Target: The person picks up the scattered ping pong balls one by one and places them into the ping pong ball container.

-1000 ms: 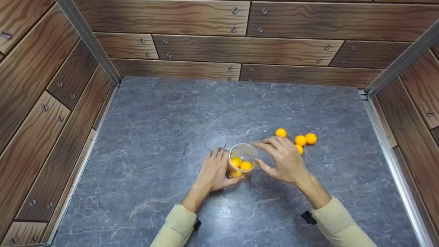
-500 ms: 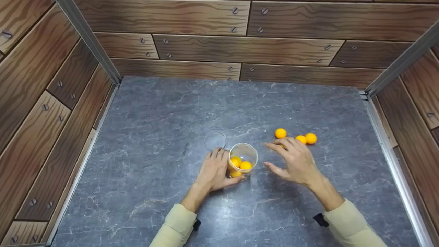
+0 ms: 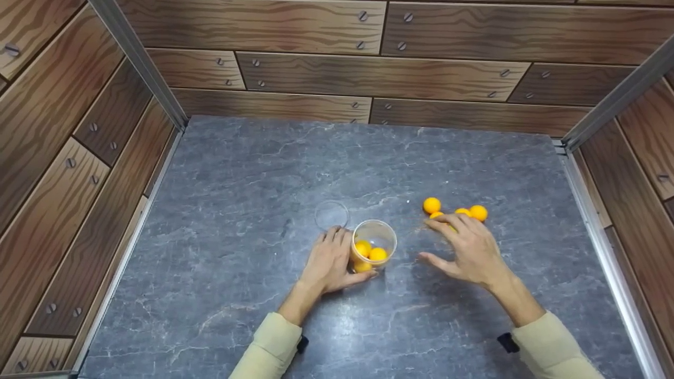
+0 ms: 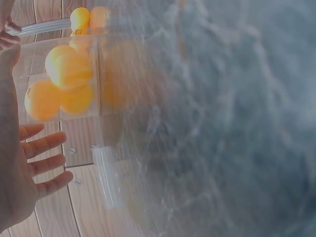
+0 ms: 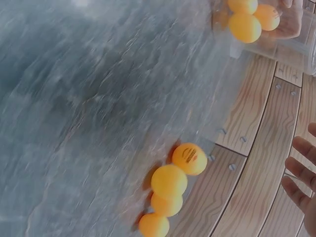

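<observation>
A clear plastic cup (image 3: 383, 238) stands upright on the grey table, with three orange ping-pong balls (image 3: 378, 255) inside. My left hand (image 3: 327, 261) holds it from the left, thumb at the near side and fingers along the far left side. Above the table to the right, my right hand (image 3: 469, 251) hovers with fingers apart and nothing between them. Several loose orange balls (image 3: 432, 205) lie just beyond its fingertips, partly hidden by the hand; in the right wrist view these balls (image 5: 169, 181) sit in a row.
A clear round lid (image 3: 331, 216) lies flat on the table, just behind my left fingers. Wood-patterned walls (image 3: 295, 73) enclose the grey marbled tabletop (image 3: 295, 158) at the back and both sides, with metal rails (image 3: 605, 252) along the side edges.
My right hand has moved away from the cup's rim, rightward to the loose balls. Another ball now shows near its fingertips. My left hand and the cup stay in place.
</observation>
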Tool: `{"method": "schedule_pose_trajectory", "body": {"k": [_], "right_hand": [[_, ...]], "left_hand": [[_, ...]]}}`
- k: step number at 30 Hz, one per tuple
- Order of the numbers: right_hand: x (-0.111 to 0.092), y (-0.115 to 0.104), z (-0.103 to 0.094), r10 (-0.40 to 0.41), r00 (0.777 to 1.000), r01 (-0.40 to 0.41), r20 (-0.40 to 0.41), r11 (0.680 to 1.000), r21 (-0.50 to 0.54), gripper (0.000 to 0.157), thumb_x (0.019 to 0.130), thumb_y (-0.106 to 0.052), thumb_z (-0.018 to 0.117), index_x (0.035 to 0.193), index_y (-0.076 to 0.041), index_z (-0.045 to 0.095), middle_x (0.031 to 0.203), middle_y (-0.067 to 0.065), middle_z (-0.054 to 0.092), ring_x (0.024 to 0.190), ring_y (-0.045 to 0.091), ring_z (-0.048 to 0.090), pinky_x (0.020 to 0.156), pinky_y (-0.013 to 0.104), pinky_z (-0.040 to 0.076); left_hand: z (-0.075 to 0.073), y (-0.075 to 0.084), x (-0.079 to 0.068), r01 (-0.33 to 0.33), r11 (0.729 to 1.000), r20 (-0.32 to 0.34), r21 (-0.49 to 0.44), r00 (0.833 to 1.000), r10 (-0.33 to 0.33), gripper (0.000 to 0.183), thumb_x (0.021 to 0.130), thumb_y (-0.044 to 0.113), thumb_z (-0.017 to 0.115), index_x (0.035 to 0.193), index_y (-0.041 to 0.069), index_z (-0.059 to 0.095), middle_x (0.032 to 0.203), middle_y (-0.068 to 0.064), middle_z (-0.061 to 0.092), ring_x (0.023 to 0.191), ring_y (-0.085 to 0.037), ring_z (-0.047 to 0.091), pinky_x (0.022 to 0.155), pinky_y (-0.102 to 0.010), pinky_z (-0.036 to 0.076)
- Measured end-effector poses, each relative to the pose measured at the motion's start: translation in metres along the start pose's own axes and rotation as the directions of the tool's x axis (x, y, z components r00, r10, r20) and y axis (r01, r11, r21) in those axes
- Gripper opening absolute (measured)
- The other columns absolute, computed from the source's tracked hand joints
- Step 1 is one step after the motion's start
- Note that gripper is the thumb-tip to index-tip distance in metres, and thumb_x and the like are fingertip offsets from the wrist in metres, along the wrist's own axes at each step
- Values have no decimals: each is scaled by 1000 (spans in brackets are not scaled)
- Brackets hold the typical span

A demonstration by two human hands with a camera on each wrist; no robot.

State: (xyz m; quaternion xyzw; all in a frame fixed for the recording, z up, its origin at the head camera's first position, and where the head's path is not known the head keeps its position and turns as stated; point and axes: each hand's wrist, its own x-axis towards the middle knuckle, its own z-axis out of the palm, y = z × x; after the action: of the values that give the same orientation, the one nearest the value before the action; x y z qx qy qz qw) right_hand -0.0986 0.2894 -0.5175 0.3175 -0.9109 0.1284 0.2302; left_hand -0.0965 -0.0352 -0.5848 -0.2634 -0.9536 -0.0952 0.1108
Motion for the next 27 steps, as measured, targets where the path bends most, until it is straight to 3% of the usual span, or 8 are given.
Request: {"method": "schedule_pose_trajectory", "body": {"k": [5, 12, 19, 27], "right_hand": [[-10, 9, -4, 12, 1000, -11, 19, 1000, -26, 69, 78, -52, 84, 132, -11, 71, 120, 12, 71, 107, 35, 67, 87, 51, 56], [-24, 22, -4, 24, 999, -20, 37, 996, -87, 72, 89, -64, 69, 136, -9, 68, 121, 16, 71, 107, 39, 67, 84, 54, 56], [-35, 36, 0, 24, 1000, -24, 5, 994, -108, 74, 86, -61, 71, 138, -9, 67, 124, 18, 72, 108, 42, 67, 80, 54, 56], [-47, 48, 7, 61, 998, -64, -27, 991, -118, 78, 95, -72, 55, 135, -6, 67, 118, 19, 72, 103, 41, 66, 77, 54, 55]], "left_hand": [[0, 0, 1, -3, 1000, 10, 16, 1000, 3, 102, 81, 92, 53, 139, 8, 53, 132, -9, 66, 127, -28, 61, 102, -42, 56], [0, 0, 1, 3, 1000, 22, 14, 1000, -3, 103, 81, 92, 53, 139, 8, 53, 133, -9, 65, 128, -28, 61, 103, -43, 56], [1, 1, 1, 0, 1000, -10, 30, 1000, 1, 100, 79, 91, 56, 136, 9, 55, 129, -8, 66, 123, -26, 62, 97, -41, 56], [1, 2, 2, -1, 1000, -4, 13, 1000, 1, 101, 79, 89, 59, 138, 8, 54, 131, -10, 66, 126, -28, 61, 102, -44, 56]]}}
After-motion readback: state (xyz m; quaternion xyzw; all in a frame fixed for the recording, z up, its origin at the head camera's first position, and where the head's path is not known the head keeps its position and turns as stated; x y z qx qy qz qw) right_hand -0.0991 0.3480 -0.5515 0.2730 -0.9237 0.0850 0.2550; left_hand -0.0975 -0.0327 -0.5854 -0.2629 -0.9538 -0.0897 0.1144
